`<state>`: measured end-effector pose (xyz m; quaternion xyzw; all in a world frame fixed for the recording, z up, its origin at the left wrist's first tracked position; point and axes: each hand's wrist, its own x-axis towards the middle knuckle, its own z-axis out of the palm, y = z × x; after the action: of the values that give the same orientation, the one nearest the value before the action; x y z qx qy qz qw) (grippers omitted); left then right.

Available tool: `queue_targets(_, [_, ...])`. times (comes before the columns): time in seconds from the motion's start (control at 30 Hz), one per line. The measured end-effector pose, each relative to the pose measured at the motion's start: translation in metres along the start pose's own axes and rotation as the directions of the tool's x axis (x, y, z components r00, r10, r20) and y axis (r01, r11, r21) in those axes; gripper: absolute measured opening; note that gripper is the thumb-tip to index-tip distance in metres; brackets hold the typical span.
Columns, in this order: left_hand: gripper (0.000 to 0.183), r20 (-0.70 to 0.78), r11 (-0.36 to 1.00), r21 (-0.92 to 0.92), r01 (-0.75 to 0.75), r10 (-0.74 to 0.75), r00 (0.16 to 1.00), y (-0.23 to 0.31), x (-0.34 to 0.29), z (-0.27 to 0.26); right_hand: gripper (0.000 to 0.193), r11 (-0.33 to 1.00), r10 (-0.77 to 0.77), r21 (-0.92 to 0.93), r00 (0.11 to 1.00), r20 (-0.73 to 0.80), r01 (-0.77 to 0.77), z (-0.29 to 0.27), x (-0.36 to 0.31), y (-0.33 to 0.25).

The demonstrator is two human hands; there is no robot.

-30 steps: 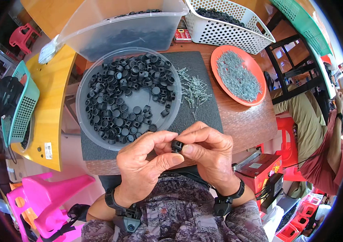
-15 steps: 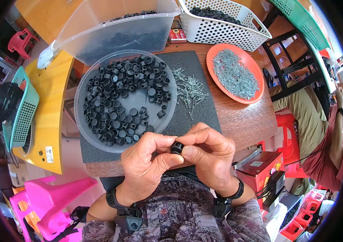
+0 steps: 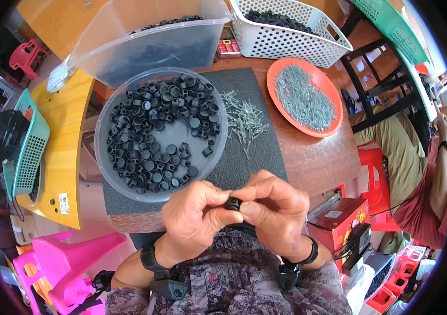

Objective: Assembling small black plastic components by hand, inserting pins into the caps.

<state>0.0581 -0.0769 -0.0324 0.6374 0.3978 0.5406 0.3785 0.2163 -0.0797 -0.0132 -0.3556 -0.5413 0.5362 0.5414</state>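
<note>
Between my hands, just in front of my chest, is a small black plastic cap (image 3: pixel 233 204). The thumb and fingers of my left hand (image 3: pixel 194 212) pinch it from one side. My right hand (image 3: pixel 276 207) pinches it from the other side, and its fingertips hide part of it. Beyond my left hand stands a round clear tub (image 3: pixel 99 142) holding many similar black caps (image 3: pixel 173 102). Loose silver screws (image 3: pixel 244 119) lie in a pile on the dark grey mat (image 3: pixel 252 168), right of the tub.
An orange plate (image 3: pixel 272 89) heaped with screws is at the far right of the table. Behind stand a clear bin (image 3: pixel 155 52) and a white perforated basket (image 3: pixel 286 44), both with black parts. A pink chair (image 3: pixel 71 257) is at left; a seated person (image 3: pixel 397 142) is at right.
Both hands have drawn slightly down toward my body with the black cap, whose facing has turned a little. The table shifts slightly in view.
</note>
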Motion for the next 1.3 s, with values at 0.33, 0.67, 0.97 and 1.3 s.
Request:
queue_targets(0.33, [0.027, 0.047, 0.988, 0.108, -0.114, 0.109, 0.993, 0.003, 0.001, 0.007, 0.023, 0.985, 0.132, 0.113, 0.991, 0.026, -0.134, -0.007, -0.004, -0.004])
queue_targets(0.67, [0.036, 0.057, 0.947, 0.246, -0.206, 0.198, 0.979, 0.016, 0.004, 0.005, 0.030, 0.968, 0.208, 0.147, 0.978, -0.001, -0.205, -0.003, 0.001, -0.006])
queue_targets(0.97, [0.029, 0.019, 0.992, 0.089, -0.090, 0.089, 0.996, 0.014, 0.005, 0.002, 0.034, 0.982, 0.073, -0.170, 0.994, -0.078, -0.086, 0.008, 0.005, -0.005])
queue_targets(1.3, [0.032, 0.011, 0.985, 0.154, -0.082, 0.081, 0.997, 0.014, 0.005, -0.003, 0.030, 0.973, 0.062, -0.214, 0.993, -0.103, -0.083, 0.000, 0.018, -0.008])
